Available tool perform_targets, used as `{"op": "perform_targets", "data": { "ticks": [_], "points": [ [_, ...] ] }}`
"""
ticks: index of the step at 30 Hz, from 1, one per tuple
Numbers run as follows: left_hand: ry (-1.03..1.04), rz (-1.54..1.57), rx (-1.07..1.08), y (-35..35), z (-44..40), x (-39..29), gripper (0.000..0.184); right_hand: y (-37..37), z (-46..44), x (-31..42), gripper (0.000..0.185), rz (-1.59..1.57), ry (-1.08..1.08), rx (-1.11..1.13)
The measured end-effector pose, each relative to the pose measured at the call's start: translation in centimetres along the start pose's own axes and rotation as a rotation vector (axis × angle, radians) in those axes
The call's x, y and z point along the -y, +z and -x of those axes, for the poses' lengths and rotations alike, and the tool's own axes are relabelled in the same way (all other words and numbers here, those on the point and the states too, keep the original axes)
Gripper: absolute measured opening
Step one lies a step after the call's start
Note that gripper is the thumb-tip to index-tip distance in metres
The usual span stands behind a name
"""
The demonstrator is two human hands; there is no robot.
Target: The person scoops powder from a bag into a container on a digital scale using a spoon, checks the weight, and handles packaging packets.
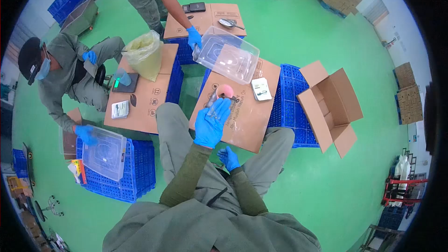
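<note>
My left hand (212, 123), in a blue glove, reaches over the cardboard-topped surface (242, 133) with its fingers stretched out beside a pink cup (224, 90). Small dark material shows near the fingertips and the cup; how it is held is unclear. Above my lap is my right hand (228, 158), also gloved, its fingers loosely bent and apart with nothing visible between them. A white labelled packet (261, 89) lies right of the cup. Just beyond, a clear plastic bin (228, 58) is tilted over the surface, gripped at its left end by a standing co-worker's gloved hand (194, 38).
An open cardboard box (329, 109) stands right of a blue crate (291, 105). On the left, a seated co-worker (70, 72) touches another clear bin (106, 154). A scale (125, 83) and yellowish bag (144, 58) rest on the left cardboard; a metal scoop (228, 23) lies farther back.
</note>
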State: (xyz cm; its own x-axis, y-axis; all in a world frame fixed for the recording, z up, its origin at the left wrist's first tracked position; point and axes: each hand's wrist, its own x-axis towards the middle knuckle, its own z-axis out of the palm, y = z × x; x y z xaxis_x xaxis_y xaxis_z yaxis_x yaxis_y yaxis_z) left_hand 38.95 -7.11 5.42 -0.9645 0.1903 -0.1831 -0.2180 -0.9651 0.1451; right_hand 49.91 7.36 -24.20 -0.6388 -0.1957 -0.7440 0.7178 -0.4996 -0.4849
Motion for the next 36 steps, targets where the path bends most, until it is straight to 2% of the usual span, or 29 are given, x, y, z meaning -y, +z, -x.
{"op": "perform_targets", "data": {
  "ticks": [2, 5, 9, 12, 15, 21, 23, 25, 27, 29, 31, 32, 34, 35, 36],
  "points": [
    [-0.028, -0.015, 0.026, 0.8, 0.0, 0.1, 0.055, 0.4, 0.4, 0.3, 0.043, 0.097, 0.008, -0.067],
    [-0.071, 0.003, 0.066, 1.5, 0.0, 0.4, 0.055, 0.6, 0.4, 0.2, 0.041, 0.140, -0.032, -0.008],
    [-0.106, 0.014, 0.137, 2.4, 0.8, 0.7, 0.056, 2.0, 1.9, 1.1, 0.039, 0.173, 0.010, -0.042],
    [-0.145, 0.150, 0.246, 2.1, 1.0, 0.8, 0.058, 2.0, 1.7, 1.1, 0.038, 0.183, 0.023, -0.056],
    [-0.159, 0.149, 0.134, 2.5, 1.1, 0.5, 0.061, 2.5, 2.3, 0.9, 0.037, 0.176, 0.022, -0.039],
    [-0.116, 0.069, 0.145, 2.9, 0.9, 0.2, 0.063, 2.8, 2.3, 1.0, 0.031, 0.143, 0.023, -0.054],
    [-0.139, 0.136, 0.179, 2.8, 0.7, 0.0, 0.063, 2.5, 2.0, 0.9, 0.030, 0.192, 0.012, -0.054],
    [-0.138, 0.127, 0.184, 2.9, 0.5, -0.3, 0.063, 3.7, 3.8, 2.7, 0.026, 0.225, -0.112, -0.022],
    [-0.100, 0.045, 0.154, 4.0, 0.5, -1.3, 0.063, 8.5, 11.4, 8.8, 0.025, 0.354, -0.247, 0.032],
    [-0.101, 0.127, 0.139, 4.6, 0.4, -2.4, 0.062, 15.4, 21.4, 15.4, 0.023, 0.476, -0.528, 0.049],
    [-0.096, 0.155, 0.126, 5.4, 0.1, -2.9, 0.062, 18.6, 29.6, 18.8, 0.017, 0.656, -1.000, 0.238],
    [-0.088, 0.141, 0.125, 6.0, -0.1, -2.9, 0.062, 19.0, 30.2, 20.6, 0.017, 0.717, -1.214, 0.735],
    [-0.092, 0.108, 0.130, 7.2, -0.2, -2.5, 0.062, 21.2, 34.2, 23.0, 0.019, 0.718, -1.579, 0.997],
    [-0.100, 0.086, 0.134, 7.8, -0.1, -2.3, 0.062, 22.8, 37.1, 23.2, 0.024, 0.670, -1.747, 0.730],
    [-0.107, 0.063, 0.138, 8.5, 0.0, -2.2, 0.062, 23.4, 37.9, 23.2, 0.021, 0.647, -1.761, 0.712]
  ]
}}
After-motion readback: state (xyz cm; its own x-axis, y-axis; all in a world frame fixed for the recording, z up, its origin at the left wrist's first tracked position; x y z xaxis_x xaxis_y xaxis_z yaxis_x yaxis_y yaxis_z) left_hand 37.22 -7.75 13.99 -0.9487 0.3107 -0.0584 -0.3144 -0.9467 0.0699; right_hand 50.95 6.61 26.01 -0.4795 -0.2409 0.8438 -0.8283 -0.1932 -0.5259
